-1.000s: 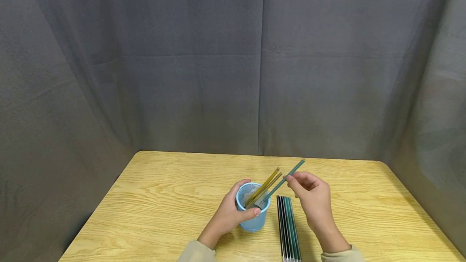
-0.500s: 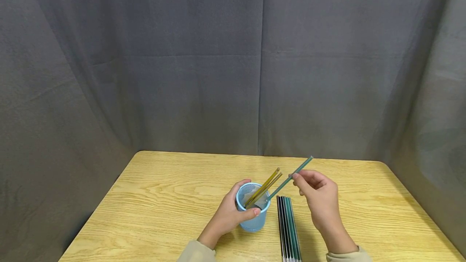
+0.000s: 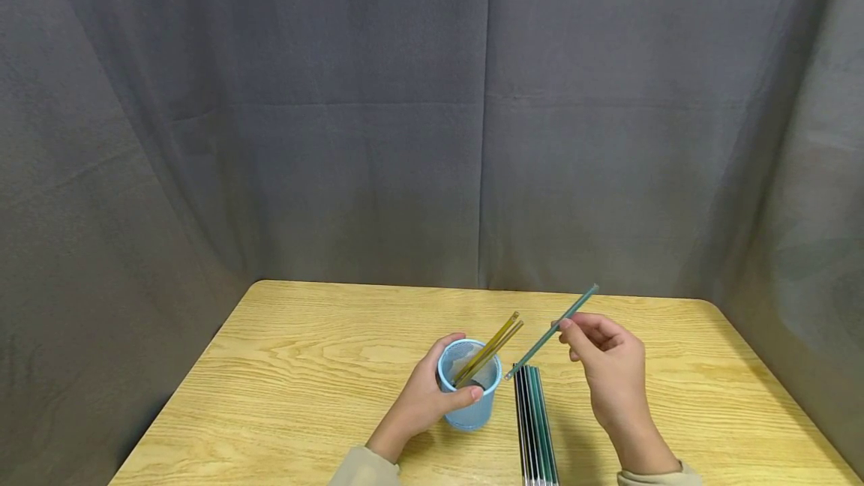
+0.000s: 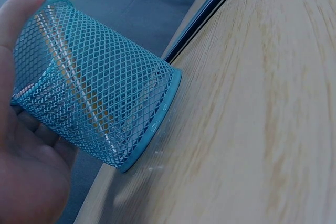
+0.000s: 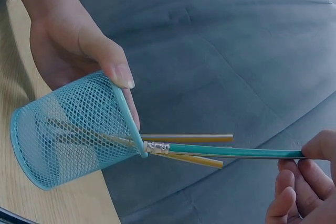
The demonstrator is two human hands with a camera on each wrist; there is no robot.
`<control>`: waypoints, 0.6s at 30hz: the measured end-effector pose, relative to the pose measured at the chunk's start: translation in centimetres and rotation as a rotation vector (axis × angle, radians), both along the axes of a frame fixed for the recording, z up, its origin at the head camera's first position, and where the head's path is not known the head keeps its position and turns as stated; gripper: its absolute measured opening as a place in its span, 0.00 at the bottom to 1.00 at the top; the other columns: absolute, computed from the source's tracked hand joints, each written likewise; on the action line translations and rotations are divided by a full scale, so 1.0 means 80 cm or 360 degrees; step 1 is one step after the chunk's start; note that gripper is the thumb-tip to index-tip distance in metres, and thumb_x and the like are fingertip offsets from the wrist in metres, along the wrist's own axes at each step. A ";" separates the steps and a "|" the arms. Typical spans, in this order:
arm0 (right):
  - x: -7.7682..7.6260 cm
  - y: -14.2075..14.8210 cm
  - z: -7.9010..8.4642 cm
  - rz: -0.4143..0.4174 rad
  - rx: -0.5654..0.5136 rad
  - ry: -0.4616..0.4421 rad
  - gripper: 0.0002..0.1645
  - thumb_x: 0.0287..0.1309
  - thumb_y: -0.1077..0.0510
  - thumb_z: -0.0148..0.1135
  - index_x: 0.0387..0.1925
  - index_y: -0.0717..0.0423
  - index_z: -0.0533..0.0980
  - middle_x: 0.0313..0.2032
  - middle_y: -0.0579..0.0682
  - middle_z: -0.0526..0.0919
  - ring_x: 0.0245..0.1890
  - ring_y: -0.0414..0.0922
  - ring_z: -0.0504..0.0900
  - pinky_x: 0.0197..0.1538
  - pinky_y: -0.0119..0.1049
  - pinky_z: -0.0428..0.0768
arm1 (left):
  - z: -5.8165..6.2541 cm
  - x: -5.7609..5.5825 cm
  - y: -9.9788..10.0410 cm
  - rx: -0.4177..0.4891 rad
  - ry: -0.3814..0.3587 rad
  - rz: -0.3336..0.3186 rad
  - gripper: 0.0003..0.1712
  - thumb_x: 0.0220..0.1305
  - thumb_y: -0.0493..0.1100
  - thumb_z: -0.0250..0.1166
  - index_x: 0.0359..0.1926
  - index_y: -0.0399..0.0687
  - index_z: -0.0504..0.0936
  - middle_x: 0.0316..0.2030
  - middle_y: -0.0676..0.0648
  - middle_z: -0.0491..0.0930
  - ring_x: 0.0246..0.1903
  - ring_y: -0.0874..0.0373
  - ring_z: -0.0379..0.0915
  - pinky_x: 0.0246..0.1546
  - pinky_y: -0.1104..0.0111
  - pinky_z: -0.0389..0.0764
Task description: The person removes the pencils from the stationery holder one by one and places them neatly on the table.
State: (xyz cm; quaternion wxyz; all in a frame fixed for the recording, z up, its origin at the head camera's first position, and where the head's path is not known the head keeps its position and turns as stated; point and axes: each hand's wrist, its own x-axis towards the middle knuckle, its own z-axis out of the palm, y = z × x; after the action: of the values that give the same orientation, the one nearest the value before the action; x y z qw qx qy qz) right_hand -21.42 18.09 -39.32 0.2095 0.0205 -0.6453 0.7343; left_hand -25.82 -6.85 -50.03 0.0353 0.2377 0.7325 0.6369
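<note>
My left hand (image 3: pixel 424 394) grips a light blue mesh pencil cup (image 3: pixel 470 415) near its rim, thumb at the front. The cup stands low at the tabletop, its mouth leaning toward the right. Yellow pencils (image 3: pixel 498 339) lean inside it and stick out past the rim. Between thumb and fingers, my right hand (image 3: pixel 613 370) pinches a teal pencil (image 3: pixel 555 331) near its upper part. The silver ferrule (image 5: pixel 156 147) at that pencil's lower end is just outside the cup's rim. Beside the cup lies a row of dark and teal pencils (image 3: pixel 535 418).
The wooden table (image 3: pixel 324 381) has rounded far corners. Grey curtains (image 3: pixel 351 133) hang behind it and at both sides. The pencil row runs toward the near edge, where the frame cuts it off.
My right hand has moved right and slightly up with the teal pencil. Its lower end, inside the cup's mouth before, is now out past the rim. My left hand and the cup stay put.
</note>
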 end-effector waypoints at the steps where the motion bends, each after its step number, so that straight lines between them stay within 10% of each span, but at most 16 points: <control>1: 0.000 0.001 0.000 -0.0004 -0.0011 0.0001 0.12 0.60 0.65 0.67 0.37 0.74 0.79 0.28 0.49 0.86 0.29 0.42 0.81 0.29 0.29 0.76 | 0.000 0.000 0.000 -0.0002 -0.0001 0.0000 0.44 0.55 0.52 0.75 0.70 0.66 0.63 0.55 0.52 0.76 0.54 0.54 0.73 0.55 0.55 0.72; 18: -0.005 0.024 -0.035 -0.0065 0.0376 -0.0334 0.18 0.61 0.56 0.69 0.44 0.68 0.81 0.30 0.45 0.84 0.33 0.41 0.79 0.32 0.30 0.76 | 0.001 0.001 0.000 -0.0001 0.0018 -0.0018 0.45 0.55 0.53 0.75 0.71 0.64 0.62 0.56 0.52 0.75 0.54 0.53 0.73 0.55 0.55 0.72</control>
State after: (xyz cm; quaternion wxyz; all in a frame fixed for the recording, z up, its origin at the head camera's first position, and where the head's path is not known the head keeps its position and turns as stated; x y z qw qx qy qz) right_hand -21.83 20.02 -42.14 0.1521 -0.0450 -0.7458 0.6470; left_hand -25.77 -6.88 -49.95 0.0346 0.2454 0.7315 0.6352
